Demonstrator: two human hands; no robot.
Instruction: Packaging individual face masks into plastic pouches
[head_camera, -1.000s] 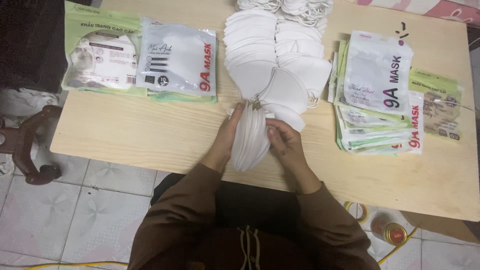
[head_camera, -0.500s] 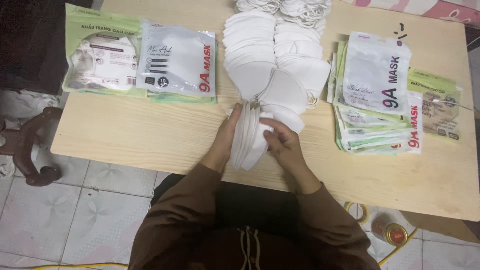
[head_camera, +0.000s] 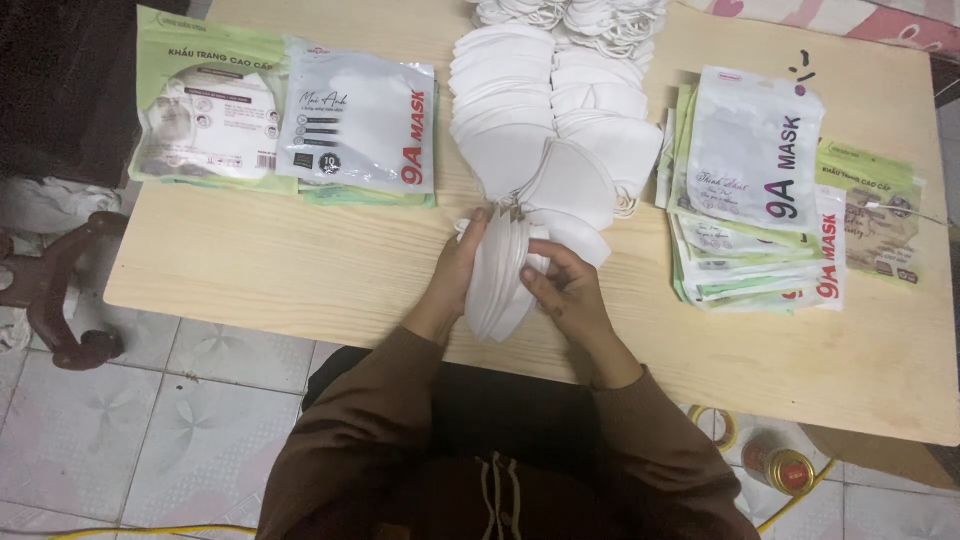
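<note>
Stack of white masks (head_camera: 497, 275), frame centre, stood on edge on wooden table (head_camera: 280, 270): left hand (head_camera: 455, 272) cupping its left side, right hand (head_camera: 562, 290) pinching its right edge. Packaged masks (head_camera: 755, 190) at right.

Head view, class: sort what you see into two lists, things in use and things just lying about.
In use:
left hand
right hand
stack of white masks held between both hands

Lying about:
rows of loose masks
pouches at left
pouch pile at right
tape roll
small tin
</note>
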